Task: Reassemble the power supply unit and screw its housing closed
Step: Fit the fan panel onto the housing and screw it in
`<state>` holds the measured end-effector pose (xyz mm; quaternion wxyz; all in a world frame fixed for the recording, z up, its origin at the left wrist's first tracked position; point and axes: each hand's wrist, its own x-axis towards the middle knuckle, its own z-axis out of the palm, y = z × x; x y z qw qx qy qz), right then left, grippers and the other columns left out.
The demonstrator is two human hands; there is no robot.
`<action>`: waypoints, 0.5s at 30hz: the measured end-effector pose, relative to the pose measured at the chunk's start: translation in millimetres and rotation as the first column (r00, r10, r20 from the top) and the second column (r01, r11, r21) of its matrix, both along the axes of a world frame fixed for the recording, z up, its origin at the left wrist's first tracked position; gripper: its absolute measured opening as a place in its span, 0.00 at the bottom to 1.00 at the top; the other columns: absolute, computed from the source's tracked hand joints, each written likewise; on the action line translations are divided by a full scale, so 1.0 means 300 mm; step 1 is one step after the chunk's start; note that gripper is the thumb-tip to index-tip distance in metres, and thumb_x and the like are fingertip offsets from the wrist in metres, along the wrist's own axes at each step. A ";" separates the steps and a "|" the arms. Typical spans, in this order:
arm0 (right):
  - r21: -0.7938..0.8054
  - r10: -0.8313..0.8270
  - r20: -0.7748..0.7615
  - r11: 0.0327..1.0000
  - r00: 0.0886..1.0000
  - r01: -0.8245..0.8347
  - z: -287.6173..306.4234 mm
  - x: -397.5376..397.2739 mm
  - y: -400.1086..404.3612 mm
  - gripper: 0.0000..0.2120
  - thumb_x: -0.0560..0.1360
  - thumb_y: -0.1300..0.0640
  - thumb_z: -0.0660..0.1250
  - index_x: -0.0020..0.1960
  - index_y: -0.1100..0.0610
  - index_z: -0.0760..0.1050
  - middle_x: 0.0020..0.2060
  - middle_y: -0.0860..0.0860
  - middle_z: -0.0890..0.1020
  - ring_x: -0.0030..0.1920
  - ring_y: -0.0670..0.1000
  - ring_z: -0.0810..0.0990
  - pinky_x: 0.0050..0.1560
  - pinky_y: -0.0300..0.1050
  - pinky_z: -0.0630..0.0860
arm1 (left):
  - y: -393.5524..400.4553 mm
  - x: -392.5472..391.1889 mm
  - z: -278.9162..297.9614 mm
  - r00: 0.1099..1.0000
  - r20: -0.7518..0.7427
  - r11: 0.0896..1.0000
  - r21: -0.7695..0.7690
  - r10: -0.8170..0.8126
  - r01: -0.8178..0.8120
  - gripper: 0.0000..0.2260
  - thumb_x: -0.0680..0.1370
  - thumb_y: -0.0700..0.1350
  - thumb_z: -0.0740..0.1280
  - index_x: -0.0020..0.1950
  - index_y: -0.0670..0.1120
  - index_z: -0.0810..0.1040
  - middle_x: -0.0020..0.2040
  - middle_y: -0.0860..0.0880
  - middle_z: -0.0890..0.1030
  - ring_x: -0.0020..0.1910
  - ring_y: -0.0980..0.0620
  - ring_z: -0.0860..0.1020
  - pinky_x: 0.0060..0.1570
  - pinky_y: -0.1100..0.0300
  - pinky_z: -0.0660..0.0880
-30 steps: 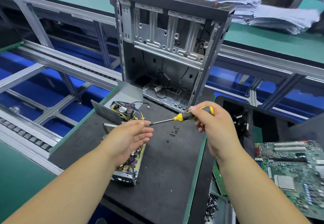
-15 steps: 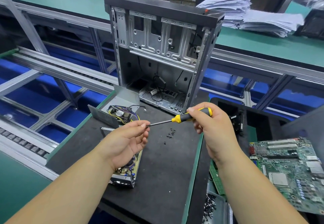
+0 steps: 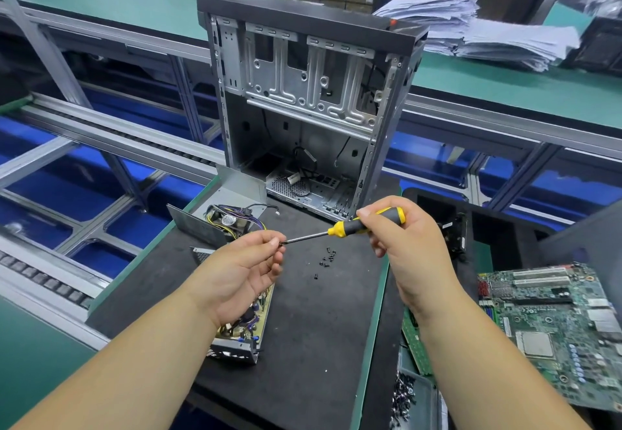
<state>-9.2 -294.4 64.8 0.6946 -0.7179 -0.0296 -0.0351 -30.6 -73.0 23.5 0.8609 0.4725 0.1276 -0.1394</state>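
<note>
The open power supply unit (image 3: 247,332) lies on the black mat (image 3: 303,335), its circuit board exposed and partly hidden under my left hand. Its grey cover (image 3: 202,226) with the fan and wire bundle (image 3: 229,221) sits behind it. My right hand (image 3: 400,238) grips the yellow and grey handle of a screwdriver (image 3: 350,226), which points left. My left hand (image 3: 242,268) pinches a small dark screw (image 3: 281,243) at the screwdriver's tip, above the mat. Several loose black screws (image 3: 326,261) lie on the mat between my hands.
An empty computer case (image 3: 309,106) stands upright at the back of the mat. A motherboard (image 3: 555,325) lies at the right, with a bin of screws (image 3: 404,396) below it. Stacked papers (image 3: 481,29) rest on the far green bench. A roller conveyor (image 3: 50,281) runs along the left.
Both hands kept the same pose with the screwdriver tip at my left fingertips. The camera tilted slightly, so the case and mat sit lower in view.
</note>
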 end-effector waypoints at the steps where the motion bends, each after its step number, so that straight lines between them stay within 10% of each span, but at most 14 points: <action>1: -0.024 0.012 0.008 1.000 1.000 -0.011 -0.002 0.002 -0.002 0.02 0.70 0.54 0.72 0.40 0.51 0.80 0.28 0.46 0.78 0.30 0.47 0.73 0.31 0.37 0.72 | -0.001 0.001 -0.001 1.000 0.003 0.999 0.032 0.015 -0.015 0.05 0.75 0.37 0.66 0.50 0.40 0.79 0.37 0.48 0.79 0.35 0.56 0.77 0.36 0.66 0.78; 7: -0.156 0.171 -0.049 0.972 0.984 -0.177 -0.005 0.012 0.003 0.06 0.68 0.53 0.74 0.45 0.51 0.83 0.33 0.53 0.83 0.34 0.53 0.83 0.44 0.54 0.82 | 0.015 0.019 0.003 0.990 0.052 0.935 0.324 0.133 -0.143 0.06 0.81 0.35 0.62 0.49 0.40 0.79 0.37 0.49 0.78 0.36 0.56 0.75 0.37 0.66 0.75; 15: -0.251 0.343 -0.229 0.884 0.911 -0.395 -0.020 0.039 0.093 0.05 0.76 0.60 0.70 0.47 0.53 0.84 0.34 0.55 0.85 0.34 0.52 0.83 0.41 0.46 0.77 | 0.111 0.031 0.022 0.970 0.154 0.818 0.521 0.189 -0.242 0.10 0.82 0.37 0.61 0.48 0.44 0.82 0.40 0.48 0.79 0.41 0.53 0.76 0.48 0.57 0.74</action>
